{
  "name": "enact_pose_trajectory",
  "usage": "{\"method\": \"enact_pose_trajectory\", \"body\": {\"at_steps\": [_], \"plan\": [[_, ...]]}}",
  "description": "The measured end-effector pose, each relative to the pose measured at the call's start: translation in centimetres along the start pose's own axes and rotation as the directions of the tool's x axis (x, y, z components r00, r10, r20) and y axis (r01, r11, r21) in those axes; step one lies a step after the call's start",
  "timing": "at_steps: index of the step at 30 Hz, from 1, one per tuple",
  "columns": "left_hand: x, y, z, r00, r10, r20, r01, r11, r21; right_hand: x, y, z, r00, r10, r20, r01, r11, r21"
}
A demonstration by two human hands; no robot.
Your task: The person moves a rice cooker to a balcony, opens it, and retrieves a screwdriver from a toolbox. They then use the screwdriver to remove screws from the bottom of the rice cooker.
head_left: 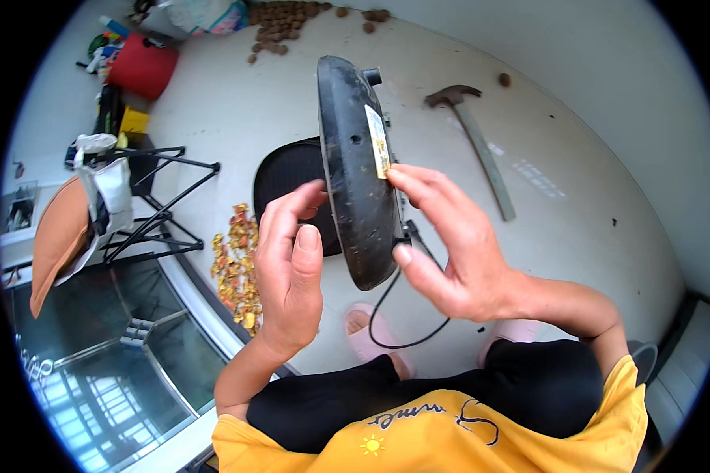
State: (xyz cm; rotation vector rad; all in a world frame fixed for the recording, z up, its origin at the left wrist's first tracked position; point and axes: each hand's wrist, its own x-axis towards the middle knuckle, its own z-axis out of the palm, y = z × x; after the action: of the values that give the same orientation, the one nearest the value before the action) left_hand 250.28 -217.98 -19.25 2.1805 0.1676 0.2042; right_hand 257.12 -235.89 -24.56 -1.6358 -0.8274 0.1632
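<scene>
A black, rounded, scuffed hard-shelled device (359, 189) stands edge-on at the frame's centre, long axis running up the picture, between both hands: the right hand (461, 252), fingers spread, touches its right side; the loosely curved, unclosed left hand (288, 264) lies close at its left, contact unclear.

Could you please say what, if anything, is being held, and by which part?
The right hand seems to hold the black device by its labelled side; the left hand's contact is unclear.
</scene>
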Motion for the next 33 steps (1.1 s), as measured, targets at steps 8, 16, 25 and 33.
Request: {"method": "enact_pose_trajectory", "body": {"at_steps": [8, 16, 25, 33], "plan": [[-0.9, -1.4, -3.8, 0.955, -0.034, -0.295, 0.166, 0.886, 0.433, 3.2, 0.1, 5.2, 0.958, -0.230, 0.171, 0.215, 0.971, 0.102], [-0.7, -4.7, -7.7, 0.922, -0.207, -0.328, 0.235, 0.971, 0.047, 2.1, 6.9, 4.2, 0.959, 0.242, 0.146, -0.270, 0.938, 0.216], [-0.7, -5.4, -8.0, 0.927, -0.242, -0.285, 0.226, 0.970, -0.089, -1.5, 14.7, -1.2, 0.826, 0.550, -0.123, -0.532, 0.833, 0.153], [-1.0, -5.5, -7.9, 0.927, -0.240, -0.287, 0.203, 0.967, -0.153, -1.2, 14.2, -1.0, 0.820, 0.568, -0.070, -0.543, 0.810, 0.221]]}}
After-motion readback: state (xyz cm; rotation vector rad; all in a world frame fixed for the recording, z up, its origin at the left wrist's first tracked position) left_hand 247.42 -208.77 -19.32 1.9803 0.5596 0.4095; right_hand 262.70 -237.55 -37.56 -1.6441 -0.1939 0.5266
